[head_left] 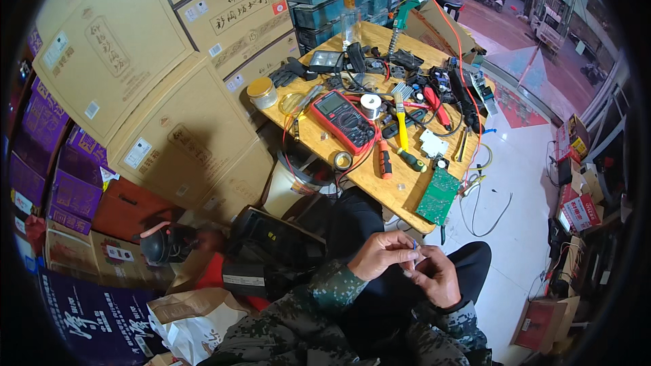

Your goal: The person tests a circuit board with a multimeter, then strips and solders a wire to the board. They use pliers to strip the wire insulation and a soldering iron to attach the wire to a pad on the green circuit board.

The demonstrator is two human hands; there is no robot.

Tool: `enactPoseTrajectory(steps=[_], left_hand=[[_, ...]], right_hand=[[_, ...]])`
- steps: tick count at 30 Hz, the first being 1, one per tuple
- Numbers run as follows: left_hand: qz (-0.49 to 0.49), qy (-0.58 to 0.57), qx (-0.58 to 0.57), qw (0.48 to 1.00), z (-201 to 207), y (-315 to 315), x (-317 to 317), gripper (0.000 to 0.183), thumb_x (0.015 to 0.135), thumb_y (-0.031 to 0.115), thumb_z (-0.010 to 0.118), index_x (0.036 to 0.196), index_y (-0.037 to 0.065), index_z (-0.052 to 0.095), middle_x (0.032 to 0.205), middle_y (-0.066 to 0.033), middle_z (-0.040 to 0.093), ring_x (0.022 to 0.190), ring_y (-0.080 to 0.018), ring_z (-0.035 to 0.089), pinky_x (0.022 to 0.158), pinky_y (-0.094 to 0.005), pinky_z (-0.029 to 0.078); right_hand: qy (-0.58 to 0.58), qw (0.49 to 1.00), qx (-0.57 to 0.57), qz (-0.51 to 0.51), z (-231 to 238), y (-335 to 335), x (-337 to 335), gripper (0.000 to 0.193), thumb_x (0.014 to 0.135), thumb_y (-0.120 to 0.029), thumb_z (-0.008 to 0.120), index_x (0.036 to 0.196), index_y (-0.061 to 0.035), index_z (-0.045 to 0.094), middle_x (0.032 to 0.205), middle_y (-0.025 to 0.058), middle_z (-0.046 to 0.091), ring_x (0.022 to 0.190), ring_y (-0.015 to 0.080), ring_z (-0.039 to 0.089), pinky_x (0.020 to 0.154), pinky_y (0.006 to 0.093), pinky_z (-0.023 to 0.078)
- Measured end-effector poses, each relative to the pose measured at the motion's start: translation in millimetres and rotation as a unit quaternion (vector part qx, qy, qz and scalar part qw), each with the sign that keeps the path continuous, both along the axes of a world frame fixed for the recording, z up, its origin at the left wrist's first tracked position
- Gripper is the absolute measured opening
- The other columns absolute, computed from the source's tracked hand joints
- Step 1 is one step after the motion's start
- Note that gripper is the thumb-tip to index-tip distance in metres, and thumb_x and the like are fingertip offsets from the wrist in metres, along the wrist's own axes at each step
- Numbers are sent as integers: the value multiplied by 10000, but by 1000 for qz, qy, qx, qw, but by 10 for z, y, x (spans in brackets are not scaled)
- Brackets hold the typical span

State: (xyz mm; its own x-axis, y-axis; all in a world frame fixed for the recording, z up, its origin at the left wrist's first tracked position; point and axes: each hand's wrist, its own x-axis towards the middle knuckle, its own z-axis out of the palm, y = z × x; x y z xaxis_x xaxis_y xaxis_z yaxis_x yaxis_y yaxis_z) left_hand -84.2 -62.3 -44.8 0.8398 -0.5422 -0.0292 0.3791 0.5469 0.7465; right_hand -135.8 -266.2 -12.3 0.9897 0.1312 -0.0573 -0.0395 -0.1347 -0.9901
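Both hands meet above my lap, just off the table's near corner. My left hand (384, 256) is closed, thumb and fingers pinching a small, thin bluish-white piece (415, 249) whose kind I cannot make out. The fingertips of my right hand (437, 278) are pinched together against the lower part of it. Nearest to the hands, a green circuit board (438, 196) lies at the table's edge. Beyond it are a screwdriver with a red and black handle (385, 160), a yellow-and-green screwdriver (411, 160) and a red multimeter (344, 122).
The wooden table (305, 137) also carries a yellow-handled brush (401, 122), a solder spool (371, 106), a tape roll (343, 160), a lidded jar (262, 93) and a glass bottle (350, 24). Cardboard boxes (183, 149) stack up on the left. A cable (485, 230) trails on the floor.
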Motion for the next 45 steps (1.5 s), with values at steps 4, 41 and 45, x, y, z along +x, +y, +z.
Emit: enactPoseTrajectory(steps=[4,41,45], left_hand=[[2,45,34,998,386,43,19,128,988,9,693,1109,-30,685,1012,-128,740,828,-153,705,747,-292,574],[204,-302,529,767,1670,1507,725,851,701,85,873,1469,11,514,1441,-151,559,1366,-275,532,1155,-392,412],[108,-352,453,812,1352,809,376,945,727,158,912,1515,-23,423,1434,-227,520,1338,-373,538,1128,-431,438]], right_hand=[[-35,995,-68,70,280,201,69,168,1004,-135,704,1034,28,681,900,109,662,797,190,614,759,327,502],[124,981,140,52,523,110,597,293,1062,-228,632,1121,53,696,742,39,626,631,111,572,604,256,446],[65,987,140,46,636,188,659,601,838,-289,886,1259,44,614,1032,22,591,786,68,522,669,220,411]])
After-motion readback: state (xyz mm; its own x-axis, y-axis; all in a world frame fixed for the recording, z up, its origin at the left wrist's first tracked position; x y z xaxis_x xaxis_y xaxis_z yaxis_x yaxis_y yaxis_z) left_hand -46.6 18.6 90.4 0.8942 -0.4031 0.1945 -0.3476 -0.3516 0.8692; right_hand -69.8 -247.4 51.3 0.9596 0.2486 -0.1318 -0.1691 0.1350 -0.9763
